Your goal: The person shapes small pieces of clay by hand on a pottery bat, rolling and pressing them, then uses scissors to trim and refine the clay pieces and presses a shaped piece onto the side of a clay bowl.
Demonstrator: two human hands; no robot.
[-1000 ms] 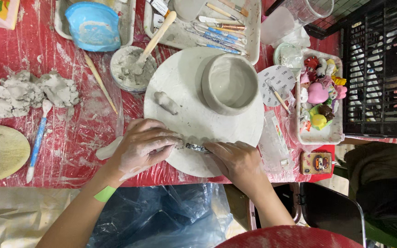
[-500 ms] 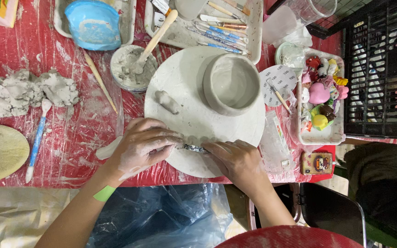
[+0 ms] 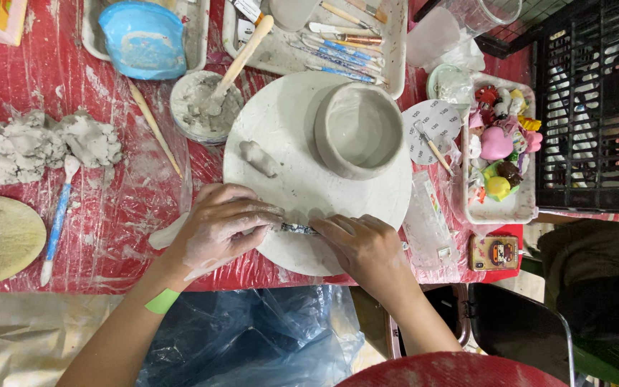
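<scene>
My left hand point(image 3: 218, 231) and my right hand point(image 3: 361, 247) rest on the near edge of a round white board point(image 3: 291, 179). Between their fingertips they hold a thin clay-smeared tool point(image 3: 296, 228) that lies flat on the board. Both hands are coated in grey clay. A hand-built grey clay bowl point(image 3: 358, 129) stands on the far right part of the board. A small lump of clay point(image 3: 261, 158) lies on the board to the left of the bowl.
A pile of grey clay point(image 3: 34, 147), a blue-handled tool point(image 3: 59, 218) and a half-round sponge point(image 3: 10, 236) lie at left. Beyond the board: a slip cup with wooden spoon point(image 3: 202, 107), tool tray point(image 3: 345, 43), blue bowl point(image 3: 145, 39). Right: trinket tray point(image 3: 499, 150), black crate point(image 3: 592, 107).
</scene>
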